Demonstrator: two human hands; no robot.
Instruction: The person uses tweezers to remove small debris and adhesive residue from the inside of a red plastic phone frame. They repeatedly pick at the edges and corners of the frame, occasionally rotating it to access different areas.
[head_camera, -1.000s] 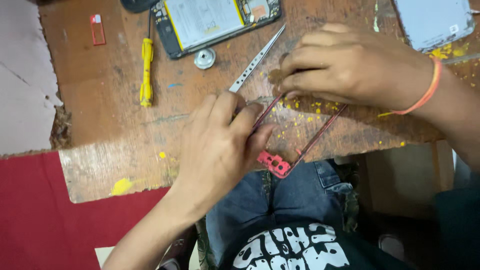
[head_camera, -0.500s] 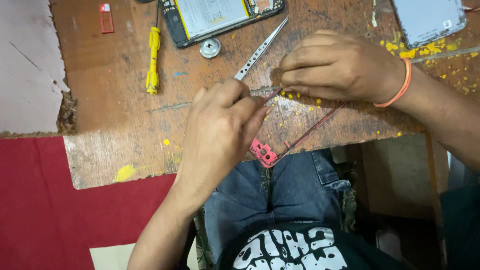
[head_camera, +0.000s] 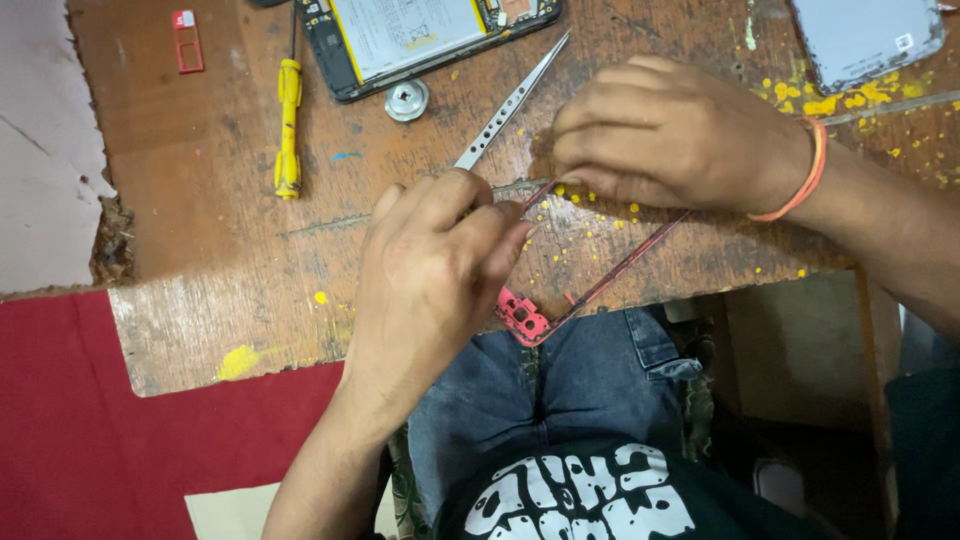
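Worn wooden surface (head_camera: 200, 250), near edge: left hand (head_camera: 430, 270) grips tweezers (head_camera: 510, 100). Right hand (head_camera: 670, 135) pinches a pink frame (head_camera: 530, 320).

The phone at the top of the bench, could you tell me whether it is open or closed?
Open. The phone lies with its back off, battery and inner parts bare; a grey cover lies apart at the right.
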